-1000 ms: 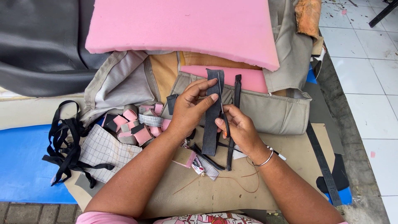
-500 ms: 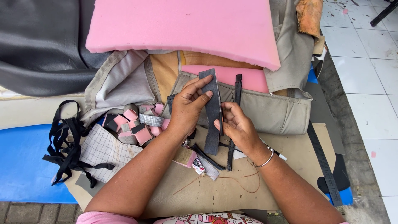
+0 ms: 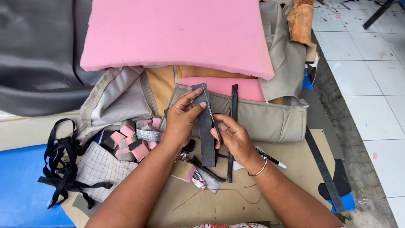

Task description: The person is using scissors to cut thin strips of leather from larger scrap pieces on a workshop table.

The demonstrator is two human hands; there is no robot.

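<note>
Left hand (image 3: 182, 120) pinching top end of dark grey strip (image 3: 206, 126), thumb on front face, fingers curled behind. Strip held up over beige seat cover (image 3: 270, 118) and cardboard sheet (image 3: 295, 169). Long axis near vertical in view, running away from body; top end pointing toward big pink foam slab (image 3: 177, 33), bottom end hanging free just above cardboard. Slight tilt, top leaning left.

Right hand (image 3: 232, 137) closed around thin pointed tool, probably scissors (image 3: 213, 118), fingers pressed together, tip running along right edge of strip. Tool long axis nearly parallel to strip, tip pointing up and left. Exact contact between blade and strip hard to tell. Silver bangle (image 3: 258, 170) on right wrist.

Second narrow black strip (image 3: 232, 126) just right of hands, also lengthwise away from body, lying over seat cover edge and a smaller pink foam piece (image 3: 244, 88).

Black pen (image 3: 272, 159) on cardboard beside right wrist, angled down-right. Long dark grey strap (image 3: 322, 169) lying diagonally at right side, well apart from hands. Pile of small pink foam blocks (image 3: 130, 141) left of left forearm. Checked cloth (image 3: 99, 169) below those. Tangle of black straps (image 3: 61, 164) at far left on blue mat (image 3: 21, 194). Dark grey vinyl (image 3: 38, 55) top left. White tiled floor (image 3: 371, 84) at right. Thin brown thread (image 3: 236, 194) looped on cardboard between forearms.
</note>
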